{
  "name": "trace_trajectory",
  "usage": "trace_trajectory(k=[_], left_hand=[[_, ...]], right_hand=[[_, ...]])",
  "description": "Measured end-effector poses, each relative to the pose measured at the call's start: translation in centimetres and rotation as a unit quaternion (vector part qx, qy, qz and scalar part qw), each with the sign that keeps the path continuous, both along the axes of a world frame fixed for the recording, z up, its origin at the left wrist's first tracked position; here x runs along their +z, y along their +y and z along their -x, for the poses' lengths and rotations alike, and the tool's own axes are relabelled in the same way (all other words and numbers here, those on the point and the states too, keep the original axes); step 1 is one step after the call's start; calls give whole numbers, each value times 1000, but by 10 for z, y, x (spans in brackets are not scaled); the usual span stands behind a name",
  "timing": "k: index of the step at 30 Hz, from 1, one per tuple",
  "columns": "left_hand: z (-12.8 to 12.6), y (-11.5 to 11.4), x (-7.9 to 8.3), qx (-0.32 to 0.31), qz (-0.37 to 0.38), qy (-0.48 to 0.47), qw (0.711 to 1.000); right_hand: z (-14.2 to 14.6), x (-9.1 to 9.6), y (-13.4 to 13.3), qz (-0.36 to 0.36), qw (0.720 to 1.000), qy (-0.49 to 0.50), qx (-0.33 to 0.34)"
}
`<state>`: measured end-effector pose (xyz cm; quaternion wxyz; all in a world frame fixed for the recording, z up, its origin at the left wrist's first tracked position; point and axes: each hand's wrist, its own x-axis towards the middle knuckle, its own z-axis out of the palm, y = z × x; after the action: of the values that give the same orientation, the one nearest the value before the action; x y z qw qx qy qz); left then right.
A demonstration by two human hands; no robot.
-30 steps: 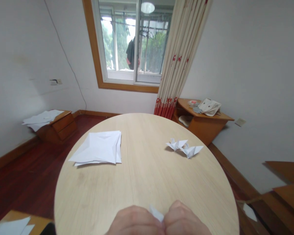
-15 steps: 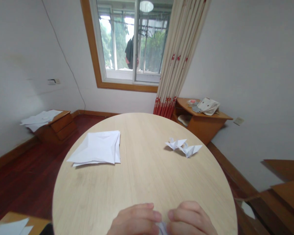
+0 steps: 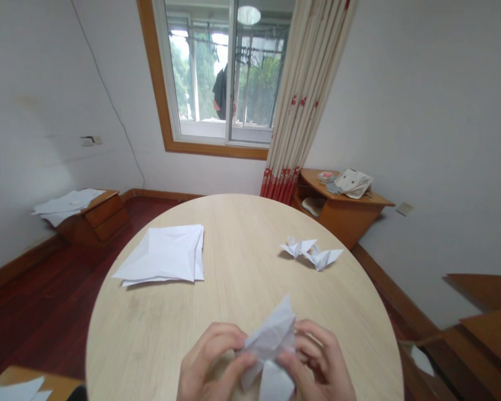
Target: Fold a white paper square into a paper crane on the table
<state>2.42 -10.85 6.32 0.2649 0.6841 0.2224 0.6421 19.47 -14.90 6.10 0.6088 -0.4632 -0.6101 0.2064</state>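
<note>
Between my two hands a partly folded white paper (image 3: pixel 272 335) is held over the near part of the round table, one pointed corner sticking up and a flap hanging toward me. My left hand (image 3: pixel 215 362) pinches its left side between thumb and fingers. On the other side, my right hand (image 3: pixel 319 359) grips the right edge, the thumb pressing near the middle fold. Farther off to the right, two folded paper cranes (image 3: pixel 311 253) rest close together on the table. A stack of white paper sheets (image 3: pixel 162 253), creased on top, lies at the left.
The round wooden table (image 3: pixel 234 223) has its curved edge all around. Beyond it stand a low drawer cabinet (image 3: pixel 104 214) with papers at left and a corner cabinet (image 3: pixel 350 214) with a bag at right. Stacked wooden pieces (image 3: pixel 484 328) are at far right.
Both hands have risen and opened outward from the table's near edge. The folded paper, mostly hidden beneath the fingers before, now shows with its point upward.
</note>
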Motion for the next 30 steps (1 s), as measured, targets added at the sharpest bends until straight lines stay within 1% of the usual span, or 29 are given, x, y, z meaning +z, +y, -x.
trace_trajectory(k=[1, 3, 5, 6, 9, 12, 13, 15, 18, 21, 24, 26, 28, 30], left_hand=[[0, 1, -2, -5, 20, -2, 1000], [1, 2, -5, -17, 71, -6, 997], [3, 3, -7, -37, 124, 1, 992], [3, 3, -8, -47, 144, 2, 988], [6, 5, -11, -82, 175, 6, 981], [9, 6, -13, -105, 158, 32, 981], [10, 6, -13, -110, 149, 50, 981], [12, 6, -12, -122, 145, 96, 977], [12, 6, -7, -123, 167, 139, 968], [12, 8, -2, -97, 160, 145, 972], [12, 9, 0, -71, 114, 150, 979], [12, 9, -1, -48, 93, 141, 984], [11, 9, -2, -26, 105, 121, 987], [9, 8, -2, -15, 158, 88, 983]], right_hand=[[3, -2, -1, 32, 999, 39, -8], [8, -5, -2, 109, 985, 136, -9], [10, -5, -3, 178, 962, 209, 11], [9, -5, -2, 199, 953, 226, 27], [6, -2, 2, 234, 933, 261, 81], [3, -1, 9, 249, 912, 307, 113], [2, -2, 11, 253, 909, 310, 117], [-1, -3, 13, 260, 916, 282, 116], [-5, -2, 15, 271, 930, 222, 115], [-10, -1, 14, 295, 922, 195, 157], [-16, 1, 14, 316, 913, 158, 202], [-18, 3, 14, 322, 913, 113, 226], [-17, 7, 14, 331, 912, 52, 235], [-12, 13, 13, 348, 911, 0, 219]])
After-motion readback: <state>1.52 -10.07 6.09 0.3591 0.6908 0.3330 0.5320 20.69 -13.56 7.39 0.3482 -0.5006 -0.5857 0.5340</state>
